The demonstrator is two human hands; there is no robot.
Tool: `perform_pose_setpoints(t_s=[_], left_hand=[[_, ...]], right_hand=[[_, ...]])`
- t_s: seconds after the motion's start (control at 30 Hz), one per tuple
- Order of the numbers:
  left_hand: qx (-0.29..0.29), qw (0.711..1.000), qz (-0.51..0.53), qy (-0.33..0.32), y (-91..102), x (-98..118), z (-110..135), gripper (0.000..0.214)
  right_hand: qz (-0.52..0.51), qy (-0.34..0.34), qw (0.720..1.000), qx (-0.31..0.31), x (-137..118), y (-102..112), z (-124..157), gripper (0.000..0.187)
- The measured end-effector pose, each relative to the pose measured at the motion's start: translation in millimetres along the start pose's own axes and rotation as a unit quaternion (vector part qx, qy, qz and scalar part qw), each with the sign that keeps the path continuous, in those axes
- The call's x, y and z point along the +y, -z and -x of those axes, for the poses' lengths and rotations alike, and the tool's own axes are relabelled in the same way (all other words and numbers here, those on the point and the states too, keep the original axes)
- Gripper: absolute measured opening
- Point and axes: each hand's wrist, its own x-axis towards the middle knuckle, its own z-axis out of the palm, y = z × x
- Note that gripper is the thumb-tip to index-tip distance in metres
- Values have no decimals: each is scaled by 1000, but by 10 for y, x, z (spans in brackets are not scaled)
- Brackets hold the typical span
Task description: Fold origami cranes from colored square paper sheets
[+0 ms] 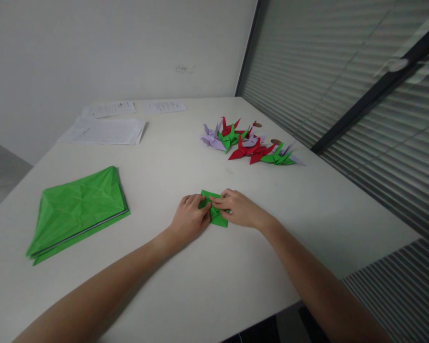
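A small folded square of green origami paper (219, 221) lies on the white table between both hands. My left hand (192, 213) covers its left side, with curled fingers and the thumb pressing on the paper. From the right, my right hand (238, 207) reaches over the paper, fingers bent together and fingertips on its middle. The hands nearly meet there, and they hide much of the paper and its creases.
Several folded paper cranes (246, 150) in red, green and lilac stand in a cluster beyond my hands. At left lies a stack of creased green paper (82, 197). Printed sheets (103, 131) lie farther back on the table (157, 295). Window blinds (307, 71) border the right side.
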Motion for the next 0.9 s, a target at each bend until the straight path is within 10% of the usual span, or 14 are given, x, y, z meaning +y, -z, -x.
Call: perform_pose_setpoints(t_s=[0.9], left_hand=[[3,1000,1,-8,-8,72,15,30]], right_hand=[[-29,-8,1000,-4,0,5,2,32]])
